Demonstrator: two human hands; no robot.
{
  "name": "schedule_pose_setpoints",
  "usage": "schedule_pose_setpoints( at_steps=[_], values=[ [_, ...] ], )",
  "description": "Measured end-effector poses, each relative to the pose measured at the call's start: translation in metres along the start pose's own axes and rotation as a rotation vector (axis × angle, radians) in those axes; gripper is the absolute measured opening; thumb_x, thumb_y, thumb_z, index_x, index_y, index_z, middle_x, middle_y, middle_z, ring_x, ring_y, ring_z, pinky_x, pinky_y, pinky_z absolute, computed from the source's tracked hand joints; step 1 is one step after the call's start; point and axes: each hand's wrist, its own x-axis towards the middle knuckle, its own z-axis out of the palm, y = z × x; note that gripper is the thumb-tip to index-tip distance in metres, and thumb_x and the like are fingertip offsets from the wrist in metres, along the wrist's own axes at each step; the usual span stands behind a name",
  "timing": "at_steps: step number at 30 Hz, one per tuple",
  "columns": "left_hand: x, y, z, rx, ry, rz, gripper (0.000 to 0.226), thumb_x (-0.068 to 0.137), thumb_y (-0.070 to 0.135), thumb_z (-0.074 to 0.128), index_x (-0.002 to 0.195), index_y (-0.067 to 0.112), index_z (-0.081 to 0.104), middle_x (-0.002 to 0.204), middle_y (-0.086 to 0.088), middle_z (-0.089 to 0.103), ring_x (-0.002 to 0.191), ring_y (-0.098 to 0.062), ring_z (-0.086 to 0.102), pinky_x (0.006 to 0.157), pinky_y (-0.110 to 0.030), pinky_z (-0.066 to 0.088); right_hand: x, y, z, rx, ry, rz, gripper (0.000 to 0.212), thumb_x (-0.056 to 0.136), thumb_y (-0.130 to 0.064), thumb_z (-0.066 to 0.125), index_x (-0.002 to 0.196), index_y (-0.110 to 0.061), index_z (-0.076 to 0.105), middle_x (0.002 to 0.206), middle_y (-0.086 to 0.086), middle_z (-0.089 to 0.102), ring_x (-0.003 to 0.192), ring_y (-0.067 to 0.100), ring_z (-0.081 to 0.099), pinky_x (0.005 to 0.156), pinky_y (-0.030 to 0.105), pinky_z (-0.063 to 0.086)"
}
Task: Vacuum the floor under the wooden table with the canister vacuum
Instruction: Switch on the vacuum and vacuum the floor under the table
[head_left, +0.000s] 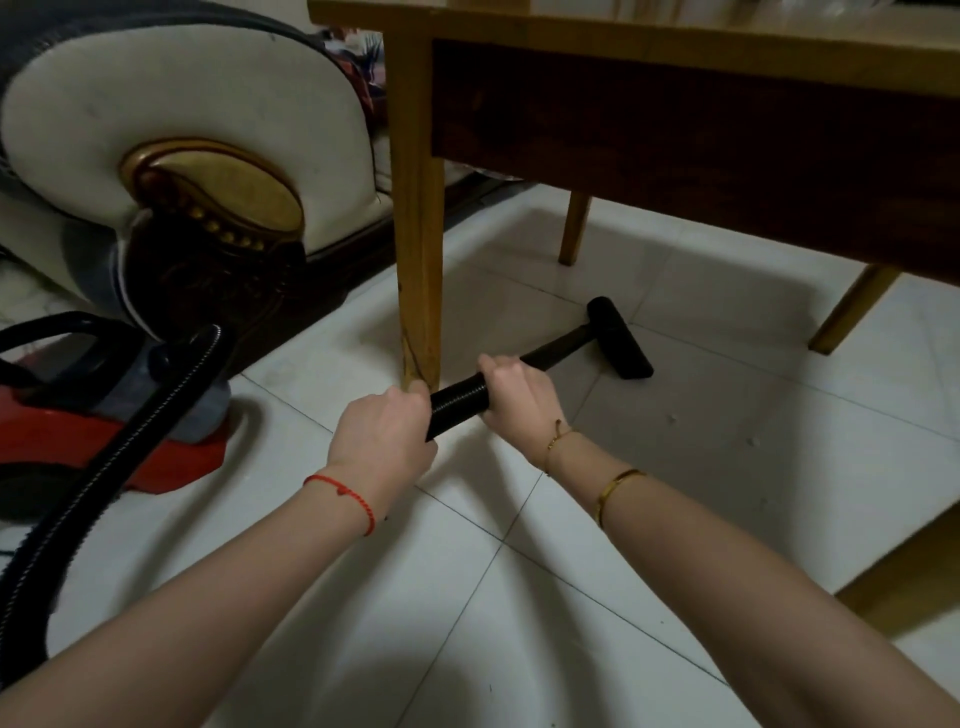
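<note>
Both hands grip the black ribbed hose (458, 404): left hand (384, 441) curled round the near end, right hand (514, 387) just ahead where hose meets the wand (558, 347). Nozzle (621, 338) flat on the tile floor (519, 597), under the desk (675, 62), between its legs, past the near-left leg (418, 234). Red canister (104, 431) sits at left beside the sofa (182, 130); hose loops back to it. 1 red string on the left wrist, 2 gold bracelets on the right.

Floor (727, 467): white tiles with dark grout lines. Resting on it: black vacuum nozzle (621, 338) at 1 o'clock, wooden table legs (418, 260), red canister vacuum (104, 431) at 9 o'clock, sofa base (234, 291).
</note>
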Motion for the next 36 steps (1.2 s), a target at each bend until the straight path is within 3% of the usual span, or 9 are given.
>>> schedule_pose_setpoints(
  at_steps=[6,9,13,17,21,28,36],
  values=[
    [0.026,0.047,-0.003,-0.032,0.027,0.090,0.025,0.087,0.027,0.056,0.107,0.014,0.049,0.084,-0.003,0.057,0.075,-0.025,0.062,0.057,-0.029,0.040,-0.011,0.049,-0.016,-0.032,-0.030,0.147,0.013,0.085,-0.006,0.062,0.091,-0.009,0.051,0.091,0.008,0.059,0.080,0.023,0.059,0.061,0.028,0.044],
    [0.041,0.086,-0.002,-0.046,0.042,0.170,0.023,0.087,0.025,0.056,0.106,0.014,0.048,0.095,-0.006,0.064,0.083,-0.027,0.065,0.059,-0.029,0.038,-0.027,0.092,-0.025,-0.010,-0.053,0.225,0.016,0.085,-0.016,0.063,0.095,-0.011,0.051,0.093,0.007,0.059,0.080,0.023,0.061,0.061,0.030,0.049],
    [0.062,0.142,0.004,-0.052,0.036,0.251,0.025,0.089,0.023,0.055,0.111,0.013,0.049,0.104,-0.007,0.064,0.094,-0.029,0.065,0.065,-0.030,0.039,-0.048,0.146,-0.040,-0.006,-0.125,0.349,0.019,0.085,-0.027,0.059,0.092,-0.017,0.044,0.094,0.004,0.054,0.079,0.023,0.057,0.059,0.028,0.038],
    [0.079,0.192,0.011,-0.103,0.011,0.299,0.027,0.087,0.019,0.057,0.112,0.012,0.053,0.107,-0.009,0.065,0.099,-0.030,0.065,0.072,-0.031,0.046,-0.067,0.191,-0.050,0.019,-0.117,0.417,0.016,0.087,-0.015,0.059,0.096,-0.013,0.046,0.106,0.010,0.055,0.091,0.031,0.058,0.066,0.028,0.036],
    [0.089,0.222,0.014,-0.145,0.017,0.357,0.028,0.087,0.014,0.055,0.114,0.009,0.051,0.109,-0.011,0.064,0.101,-0.031,0.064,0.069,-0.031,0.042,-0.082,0.220,-0.057,0.020,-0.079,0.421,0.010,0.087,-0.012,0.058,0.096,-0.012,0.053,0.104,0.007,0.056,0.089,0.027,0.061,0.069,0.025,0.038],
    [0.091,0.220,0.017,-0.140,0.042,0.361,0.027,0.087,0.016,0.056,0.114,0.009,0.051,0.108,-0.011,0.063,0.099,-0.031,0.064,0.065,-0.029,0.034,-0.081,0.221,-0.059,0.056,-0.042,0.381,0.015,0.084,-0.009,0.063,0.098,-0.011,0.057,0.105,0.008,0.060,0.092,0.027,0.061,0.072,0.025,0.039],
    [0.064,0.154,0.013,-0.114,0.054,0.272,0.026,0.088,0.022,0.057,0.111,0.011,0.051,0.101,-0.008,0.064,0.090,-0.029,0.065,0.063,-0.029,0.037,-0.054,0.158,-0.042,0.133,-0.132,0.284,0.015,0.083,-0.013,0.063,0.094,-0.015,0.053,0.108,0.010,0.058,0.104,0.035,0.058,0.074,0.026,0.035]
  ],
)
